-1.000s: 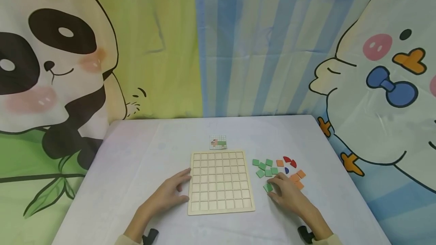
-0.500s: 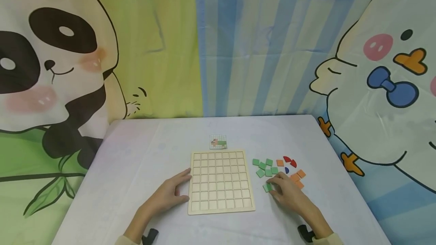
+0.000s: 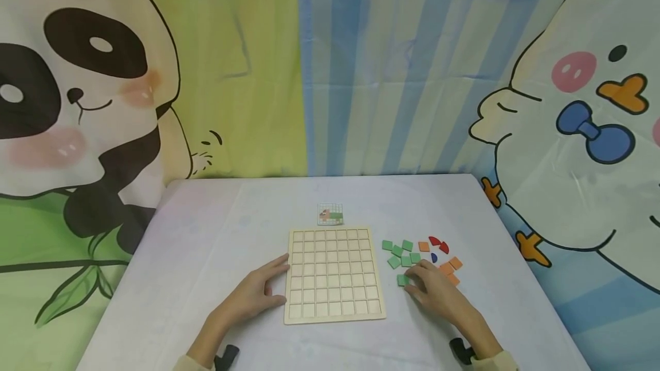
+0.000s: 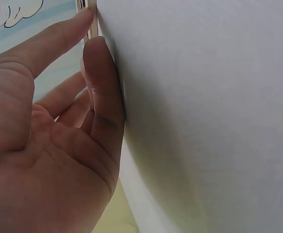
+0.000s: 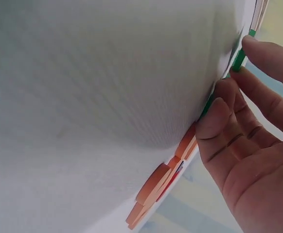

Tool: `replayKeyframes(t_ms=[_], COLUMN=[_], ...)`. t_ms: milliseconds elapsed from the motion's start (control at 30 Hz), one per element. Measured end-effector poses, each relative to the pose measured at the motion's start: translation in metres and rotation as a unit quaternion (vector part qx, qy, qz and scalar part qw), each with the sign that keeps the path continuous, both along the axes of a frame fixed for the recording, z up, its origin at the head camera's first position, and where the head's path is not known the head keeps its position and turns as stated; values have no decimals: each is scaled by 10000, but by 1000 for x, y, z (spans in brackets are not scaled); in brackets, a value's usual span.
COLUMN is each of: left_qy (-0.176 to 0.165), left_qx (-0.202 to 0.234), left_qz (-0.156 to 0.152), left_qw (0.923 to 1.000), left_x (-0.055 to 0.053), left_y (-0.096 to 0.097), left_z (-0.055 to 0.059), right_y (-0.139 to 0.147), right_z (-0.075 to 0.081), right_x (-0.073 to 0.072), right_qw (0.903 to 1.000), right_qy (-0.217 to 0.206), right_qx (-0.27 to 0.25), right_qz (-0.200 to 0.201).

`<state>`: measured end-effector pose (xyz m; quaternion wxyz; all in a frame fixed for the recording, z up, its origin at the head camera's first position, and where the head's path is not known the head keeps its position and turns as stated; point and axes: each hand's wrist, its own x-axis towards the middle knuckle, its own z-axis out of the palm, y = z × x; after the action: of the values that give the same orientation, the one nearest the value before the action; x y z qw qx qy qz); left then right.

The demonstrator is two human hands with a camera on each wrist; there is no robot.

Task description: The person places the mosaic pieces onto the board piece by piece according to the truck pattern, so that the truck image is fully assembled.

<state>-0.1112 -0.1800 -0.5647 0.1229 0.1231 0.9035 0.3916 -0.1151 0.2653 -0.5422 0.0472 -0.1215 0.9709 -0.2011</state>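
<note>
A pale wooden board [image 3: 332, 275] with a grid of square recesses lies on the white table. My left hand [image 3: 252, 292] rests at its left edge, fingertips and thumb touching the rim, fingers loosely extended. To the right of the board, my right hand [image 3: 438, 291] pinches a green square tile [image 3: 401, 280] between thumb and index finger. In the right wrist view this green tile [image 5: 238, 60] stands edge-on between those two fingers, while the other fingers curl down to the table. Several more green tiles [image 3: 397, 251] lie just beyond that hand.
Orange tiles [image 3: 455, 263], red curved pieces [image 3: 435, 241] and a small blue piece [image 3: 434, 257] lie right of the green ones. Behind the board is a small picture card [image 3: 330, 214] with a grid. Cartoon-printed curtains [image 3: 340, 73] hang behind the table.
The green tile at my right fingertips has turned to sit squarer and shifted slightly up and left. My left hand and the board have stayed in place.
</note>
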Motion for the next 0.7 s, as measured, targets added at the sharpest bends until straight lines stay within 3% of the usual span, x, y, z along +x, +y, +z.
replayKeyframes(t_ms=[333,700], left_qy=[116,86], left_qx=[-315,-211], left_qz=[135,46], left_qw=[9993,9997], left_x=[2,0], left_y=[1,2], left_z=[0,1], right_y=[-19,-51], right_z=[7,7], right_x=[-9,-20], right_qw=[9998,9989], right_qy=[212,345], right_qx=[-38,-222], right_qz=[-32,239])
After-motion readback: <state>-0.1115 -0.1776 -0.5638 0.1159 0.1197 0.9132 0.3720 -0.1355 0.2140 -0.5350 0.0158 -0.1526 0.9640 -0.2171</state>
